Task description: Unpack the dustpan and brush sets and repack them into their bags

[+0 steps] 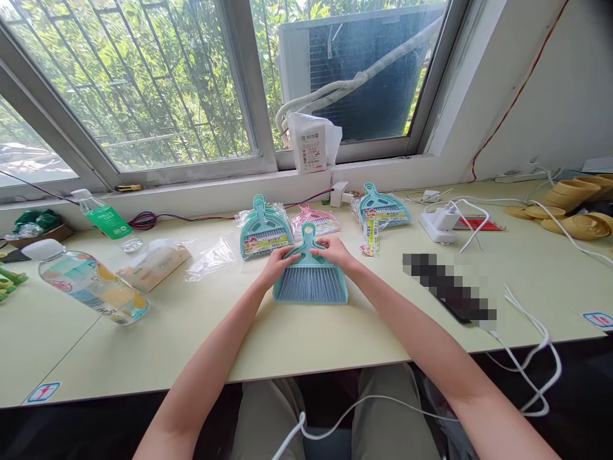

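Note:
A teal mini dustpan and brush set (310, 281) rests on the table in front of me, its grey-blue bristles toward me and the looped handle pointing away. My left hand (278, 265) grips its left shoulder, fingers closed on the edge. On the opposite shoulder, my right hand (335, 251) is closed the same way. Behind it lie a wrapped teal dustpan set (265, 233) on the left and a pink dustpan set (316, 220) in the middle. Another wrapped teal dustpan set (383, 207) lies farther right, beside a yellow printed label (371, 238).
To the left are a large drink bottle (93, 281), a green-labelled bottle (105, 217), a tissue pack (156, 263) and clear plastic wrap (211, 257). On the right lie a partly blurred dark phone (447, 287), a white power adapter (439, 223) and loose white cables (541, 332). A small box (312, 148) stands on the sill.

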Action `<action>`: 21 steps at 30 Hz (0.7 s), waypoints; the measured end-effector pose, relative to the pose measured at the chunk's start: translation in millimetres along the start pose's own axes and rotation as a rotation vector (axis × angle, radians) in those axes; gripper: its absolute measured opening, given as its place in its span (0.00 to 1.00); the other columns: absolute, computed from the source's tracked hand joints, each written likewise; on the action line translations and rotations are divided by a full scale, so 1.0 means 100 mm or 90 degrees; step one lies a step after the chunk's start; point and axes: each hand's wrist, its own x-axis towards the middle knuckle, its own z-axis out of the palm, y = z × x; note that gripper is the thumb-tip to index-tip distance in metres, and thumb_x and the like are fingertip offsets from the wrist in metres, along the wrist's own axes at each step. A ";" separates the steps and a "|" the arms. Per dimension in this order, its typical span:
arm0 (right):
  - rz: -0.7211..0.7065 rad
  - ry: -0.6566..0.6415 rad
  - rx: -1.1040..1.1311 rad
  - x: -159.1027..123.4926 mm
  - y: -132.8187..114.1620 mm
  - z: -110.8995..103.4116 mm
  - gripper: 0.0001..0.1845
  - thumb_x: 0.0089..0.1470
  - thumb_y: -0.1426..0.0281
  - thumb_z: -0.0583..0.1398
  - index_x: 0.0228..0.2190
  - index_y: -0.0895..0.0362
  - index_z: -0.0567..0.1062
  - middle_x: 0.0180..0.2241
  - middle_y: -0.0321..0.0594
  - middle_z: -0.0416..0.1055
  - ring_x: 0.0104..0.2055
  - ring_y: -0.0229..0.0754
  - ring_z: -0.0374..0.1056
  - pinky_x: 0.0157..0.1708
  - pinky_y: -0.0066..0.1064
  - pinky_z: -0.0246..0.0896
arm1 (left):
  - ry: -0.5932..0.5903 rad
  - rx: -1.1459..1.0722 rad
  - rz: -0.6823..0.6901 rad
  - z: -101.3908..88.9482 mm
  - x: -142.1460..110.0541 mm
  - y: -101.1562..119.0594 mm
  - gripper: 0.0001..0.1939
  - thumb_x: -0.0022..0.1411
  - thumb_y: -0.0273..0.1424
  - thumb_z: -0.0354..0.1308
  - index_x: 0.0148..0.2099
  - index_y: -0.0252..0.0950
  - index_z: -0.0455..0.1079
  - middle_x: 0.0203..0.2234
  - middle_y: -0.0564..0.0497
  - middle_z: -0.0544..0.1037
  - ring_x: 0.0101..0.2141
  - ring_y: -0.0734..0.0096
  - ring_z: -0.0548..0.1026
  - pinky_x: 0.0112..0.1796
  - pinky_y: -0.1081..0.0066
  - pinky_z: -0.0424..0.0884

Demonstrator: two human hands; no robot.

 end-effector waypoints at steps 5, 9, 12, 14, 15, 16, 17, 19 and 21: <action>0.002 0.051 0.013 -0.01 -0.02 0.08 0.18 0.39 0.63 0.69 0.34 0.56 0.79 0.41 0.43 0.77 0.47 0.50 0.71 0.44 0.37 0.67 | -0.006 -0.063 -0.072 -0.05 -0.02 0.02 0.24 0.52 0.45 0.62 0.49 0.38 0.74 0.41 0.45 0.79 0.40 0.56 0.76 0.39 0.63 0.70; 0.006 0.008 0.024 0.00 -0.04 -0.05 0.17 0.52 0.57 0.60 0.38 0.56 0.78 0.42 0.44 0.77 0.44 0.47 0.72 0.42 0.37 0.67 | -0.097 -0.084 -0.131 -0.12 -0.04 -0.01 0.23 0.51 0.44 0.64 0.47 0.39 0.75 0.39 0.44 0.79 0.39 0.56 0.76 0.38 0.62 0.71; 0.010 0.171 -0.170 0.01 0.06 -0.36 0.21 0.61 0.61 0.48 0.41 0.56 0.76 0.43 0.47 0.76 0.44 0.48 0.71 0.42 0.40 0.65 | -0.051 -0.087 -0.134 -0.17 -0.03 -0.06 0.22 0.48 0.44 0.66 0.44 0.38 0.75 0.39 0.43 0.79 0.40 0.54 0.76 0.38 0.61 0.71; -0.039 0.294 -0.394 0.02 0.20 -0.61 0.19 0.61 0.68 0.47 0.44 0.57 0.75 0.48 0.50 0.73 0.55 0.51 0.63 0.50 0.43 0.59 | -0.005 -0.096 -0.120 -0.20 0.00 -0.10 0.23 0.48 0.44 0.67 0.45 0.38 0.74 0.41 0.42 0.78 0.42 0.53 0.76 0.41 0.60 0.71; -0.057 0.300 -0.483 0.02 0.29 -0.72 0.19 0.60 0.71 0.48 0.46 0.58 0.74 0.53 0.51 0.69 0.60 0.51 0.57 0.54 0.45 0.55 | 0.018 -0.099 -0.112 -0.21 0.01 -0.12 0.24 0.48 0.44 0.67 0.46 0.38 0.73 0.42 0.42 0.78 0.43 0.53 0.75 0.42 0.59 0.71; -0.049 0.303 -0.550 0.03 0.37 -0.81 0.19 0.58 0.73 0.49 0.47 0.59 0.73 0.57 0.51 0.65 0.63 0.52 0.51 0.56 0.47 0.50 | 0.041 -0.101 -0.107 -0.23 0.02 -0.13 0.25 0.48 0.43 0.67 0.46 0.38 0.73 0.43 0.42 0.77 0.44 0.53 0.75 0.44 0.58 0.71; -0.029 0.294 -0.596 0.04 0.46 -0.88 0.20 0.57 0.73 0.50 0.49 0.60 0.72 0.59 0.51 0.61 0.65 0.53 0.47 0.58 0.49 0.47 | 0.063 -0.103 -0.106 -0.25 0.03 -0.15 0.25 0.47 0.43 0.68 0.47 0.38 0.72 0.44 0.43 0.77 0.46 0.52 0.74 0.46 0.57 0.70; 0.015 0.272 -0.644 0.06 0.59 -0.95 0.22 0.56 0.73 0.52 0.52 0.62 0.69 0.62 0.52 0.57 0.67 0.55 0.42 0.60 0.51 0.41 | 0.100 -0.107 -0.114 -0.28 0.04 -0.16 0.27 0.46 0.42 0.69 0.48 0.38 0.72 0.45 0.43 0.77 0.48 0.51 0.73 0.49 0.56 0.69; 0.039 0.240 -0.639 0.09 0.66 -0.94 0.22 0.56 0.74 0.51 0.52 0.63 0.69 0.61 0.54 0.57 0.66 0.56 0.43 0.61 0.50 0.41 | 0.127 -0.110 -0.126 -0.30 0.05 -0.17 0.28 0.44 0.41 0.70 0.48 0.38 0.71 0.46 0.44 0.76 0.49 0.51 0.73 0.50 0.55 0.68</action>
